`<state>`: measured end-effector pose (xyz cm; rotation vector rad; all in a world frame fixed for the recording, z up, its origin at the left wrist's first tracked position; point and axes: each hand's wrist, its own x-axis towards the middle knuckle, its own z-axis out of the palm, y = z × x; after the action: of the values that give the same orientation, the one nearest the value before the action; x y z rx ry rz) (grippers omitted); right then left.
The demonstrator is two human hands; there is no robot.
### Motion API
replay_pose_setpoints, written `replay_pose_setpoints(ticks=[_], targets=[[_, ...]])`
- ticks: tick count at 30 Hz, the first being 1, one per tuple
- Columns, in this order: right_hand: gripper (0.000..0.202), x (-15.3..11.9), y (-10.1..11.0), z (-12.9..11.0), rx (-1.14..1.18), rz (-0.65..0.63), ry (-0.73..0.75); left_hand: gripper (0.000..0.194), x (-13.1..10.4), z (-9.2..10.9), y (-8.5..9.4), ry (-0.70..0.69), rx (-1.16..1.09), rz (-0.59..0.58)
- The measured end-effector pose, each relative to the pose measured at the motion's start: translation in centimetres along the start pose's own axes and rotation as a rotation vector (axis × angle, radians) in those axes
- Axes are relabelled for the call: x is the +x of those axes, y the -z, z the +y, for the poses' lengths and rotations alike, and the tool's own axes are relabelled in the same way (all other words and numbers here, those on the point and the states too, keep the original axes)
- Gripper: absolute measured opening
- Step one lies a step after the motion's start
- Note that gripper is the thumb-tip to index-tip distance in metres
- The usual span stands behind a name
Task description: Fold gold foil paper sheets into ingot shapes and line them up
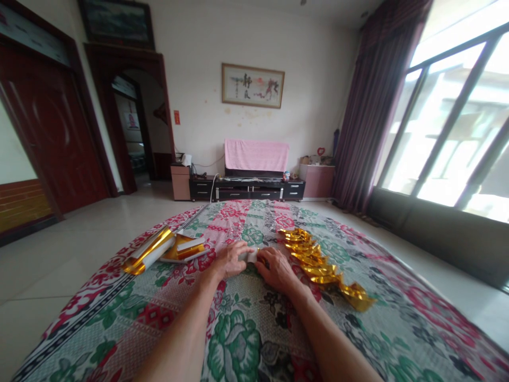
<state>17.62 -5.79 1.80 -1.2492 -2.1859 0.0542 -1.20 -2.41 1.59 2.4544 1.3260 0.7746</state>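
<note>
Both of my hands meet over the middle of a flower-patterned cloth. Between them is a small sheet of gold foil paper [252, 255], its white back facing up. My left hand [233, 259] grips the left end of the paper between thumb and fingers. On its other end, my right hand [276, 266] has its fingers curled down, hiding much of that part. A row of folded gold paper ingots [318, 260] lies to the right of my right hand. Left of my left hand are loosely rolled gold foil sheets [149, 252] and a smaller stack of gold paper [189, 248].
The patterned cloth [234, 345] covers a round surface under my arms. Beyond it stands a low black cabinet [248, 192] carrying a pink-draped screen [256, 154]. A purple curtain [361, 106] and windows are on the right, a dark red door [51, 116] on the left.
</note>
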Motion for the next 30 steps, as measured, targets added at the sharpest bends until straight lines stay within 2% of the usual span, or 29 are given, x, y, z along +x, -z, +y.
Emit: replay_pose_setpoints(ticks=[6, 12, 17, 30], targets=[[0.017, 0.0, 0.1, -0.1, 0.015, 0.004, 0.014, 0.045, -0.1, 0.4, -0.2, -0.022, -0.017, 0.044], [0.011, 0.0, 0.2, -0.1, 0.038, 0.013, 0.040, 0.022, 0.1, 0.5, -0.3, -0.027, -0.068, 0.065], [0.026, 0.2, 0.3, 0.1, 0.063, 0.013, 0.069, 0.027, 0.3, 0.0, -0.4, -0.026, -0.061, 0.033], [0.013, 0.1, -0.6, 0.4, 0.007, 0.037, -0.016, 0.019, 0.4, -0.4, -0.1, -0.050, 0.000, -0.087]])
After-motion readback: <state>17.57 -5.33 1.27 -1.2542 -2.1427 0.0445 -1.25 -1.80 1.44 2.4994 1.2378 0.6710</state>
